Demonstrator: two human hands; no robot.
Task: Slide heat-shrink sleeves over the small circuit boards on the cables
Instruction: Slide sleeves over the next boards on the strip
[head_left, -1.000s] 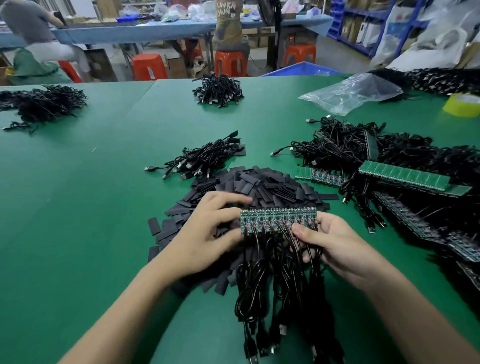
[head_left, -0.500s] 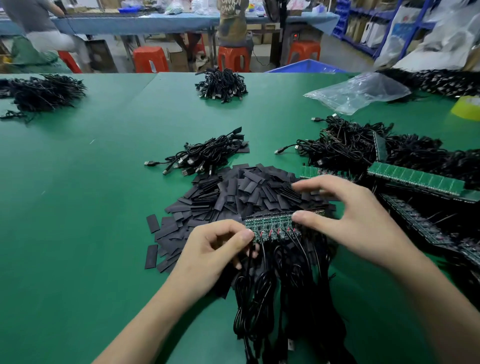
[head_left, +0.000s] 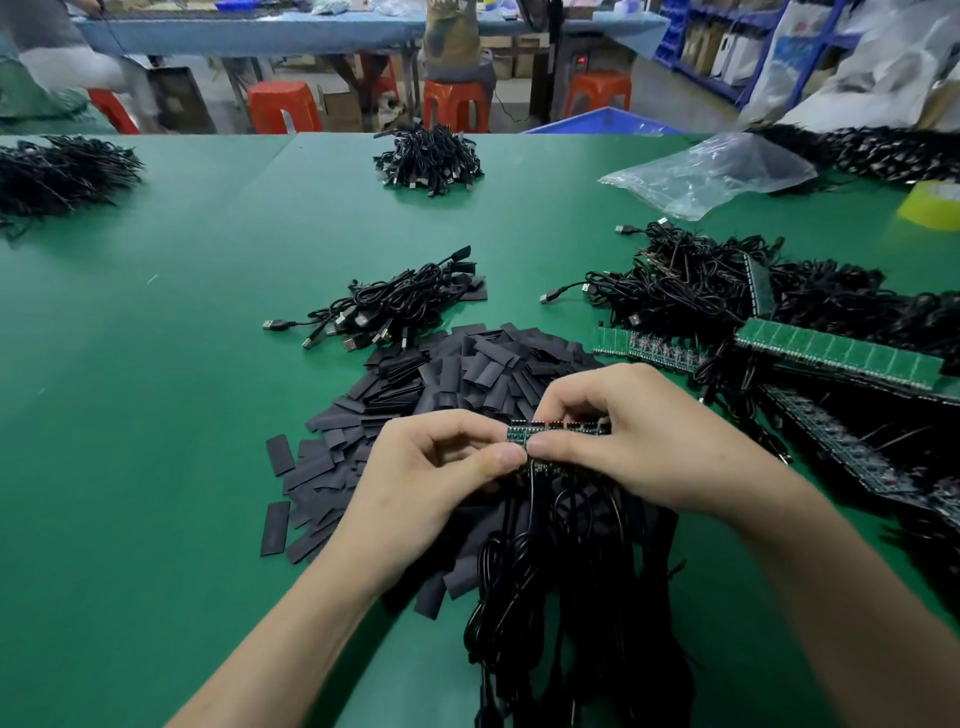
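While the curled fingertips of my left hand and right hand pinch the strip of small circuit boards, I judge one board is being snapped free; no sleeve is on yet. Its cables trail toward me over the pile of heat-shrink sleeves on the green table; next comes picking one sleeve and threading it over a freed board.

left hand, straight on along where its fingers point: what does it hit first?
The right hand, most likely its thumb: the left hand points right along the board strip both pinch, and the thumb tips look nearly touching. Depth is unclear.
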